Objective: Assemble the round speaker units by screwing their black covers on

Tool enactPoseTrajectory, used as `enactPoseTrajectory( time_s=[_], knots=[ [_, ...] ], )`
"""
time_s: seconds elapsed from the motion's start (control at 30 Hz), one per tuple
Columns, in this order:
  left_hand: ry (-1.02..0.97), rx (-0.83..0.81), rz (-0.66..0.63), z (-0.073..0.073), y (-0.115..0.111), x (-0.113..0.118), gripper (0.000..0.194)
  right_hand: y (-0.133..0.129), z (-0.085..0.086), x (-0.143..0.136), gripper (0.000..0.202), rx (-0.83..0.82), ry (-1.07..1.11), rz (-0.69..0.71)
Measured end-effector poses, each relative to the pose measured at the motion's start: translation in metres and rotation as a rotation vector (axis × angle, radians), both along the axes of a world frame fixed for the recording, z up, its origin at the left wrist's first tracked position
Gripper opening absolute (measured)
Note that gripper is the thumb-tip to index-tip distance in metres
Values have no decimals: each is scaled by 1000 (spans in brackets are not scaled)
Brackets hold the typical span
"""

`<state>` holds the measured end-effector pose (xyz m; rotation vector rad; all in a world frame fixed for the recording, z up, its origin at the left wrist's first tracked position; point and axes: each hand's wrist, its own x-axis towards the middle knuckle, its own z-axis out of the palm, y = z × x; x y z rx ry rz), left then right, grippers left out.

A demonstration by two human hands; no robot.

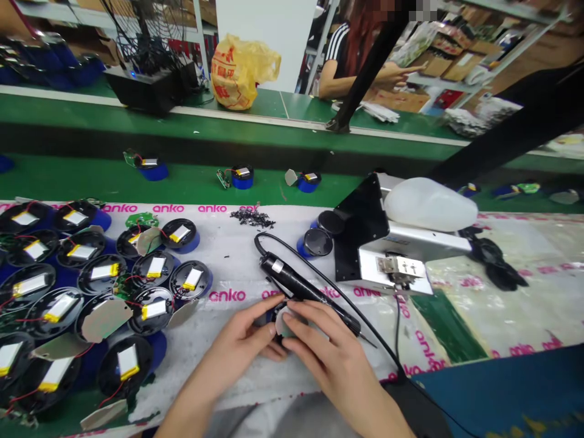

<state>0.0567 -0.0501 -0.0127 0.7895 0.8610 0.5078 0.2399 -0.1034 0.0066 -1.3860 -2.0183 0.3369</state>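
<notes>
Left hand (241, 337) and right hand (340, 350) clamp their fingers (314, 315) on a disc-topped unit (281, 325) near the tabletop's (196, 185) six-o'clock edge. A screwdriver (297, 283) flanks it at one o'clock; white sheeting (232, 264) gives room at ten.

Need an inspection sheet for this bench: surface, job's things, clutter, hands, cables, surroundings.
Surface: green bench, partly under white anko-printed sheeting.
Job's things: small round grey piece at the fingertips; black screwdriver beside it.
Clutter: black bits heaped; blue-cased units crowded at left.
Hands: left hand and right hand both hold the grey piece.
Cables: black cable loops from the screwdriver.
Surroundings: yellow bag; another person's arm.
</notes>
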Motion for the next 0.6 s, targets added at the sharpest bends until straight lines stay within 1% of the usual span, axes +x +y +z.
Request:
enactPoseTrajectory(
  time_s=[0.07, 0.13, 0.23, 0.33, 0.43, 0.6],
  knots=[
    [-51, -25, 7, -1, 1, -5, 61, 0, 0, -2, 27, 6, -27, 2],
    [-58, -31, 28, -1, 1, -6, 59, -1, 2, -4, 26, -3, -61, 3],
    [-5, -25, 40, 1, 1, -1, 60, -4, 5, -7, 26, -25, -125, -29],
    [56, -8, 58, 2, 1, 5, 61, -9, 8, -8, 33, -57, -173, -62],
    [92, 12, 90, 2, 0, 8, 57, -10, 10, -8, 39, -103, -144, -52],
    [102, 33, 92, 2, -1, 7, 57, -6, 11, -8, 32, -133, -64, -75]
  ],
)
